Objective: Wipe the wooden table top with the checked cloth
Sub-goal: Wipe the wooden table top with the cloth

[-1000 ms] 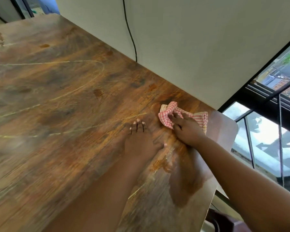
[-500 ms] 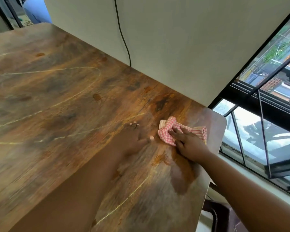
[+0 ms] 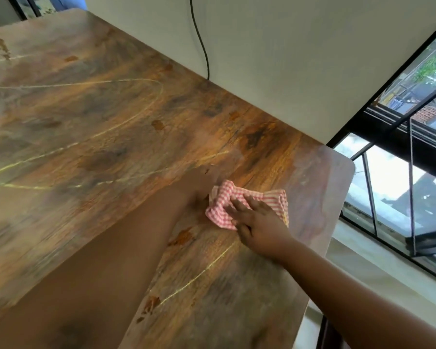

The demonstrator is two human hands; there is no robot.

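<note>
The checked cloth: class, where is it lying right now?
In the head view, the checked cloth lies bunched on the wooden table near its right end, under the right hand.

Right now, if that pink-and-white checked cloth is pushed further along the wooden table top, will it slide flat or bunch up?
The pink-and-white checked cloth is already crumpled into folds, so it is probably floppy and will bunch more. It looks thin and light, likely dragging along under the right hand pressed flat on it. The wooden table top looks smooth, so it should slide easily.
</note>
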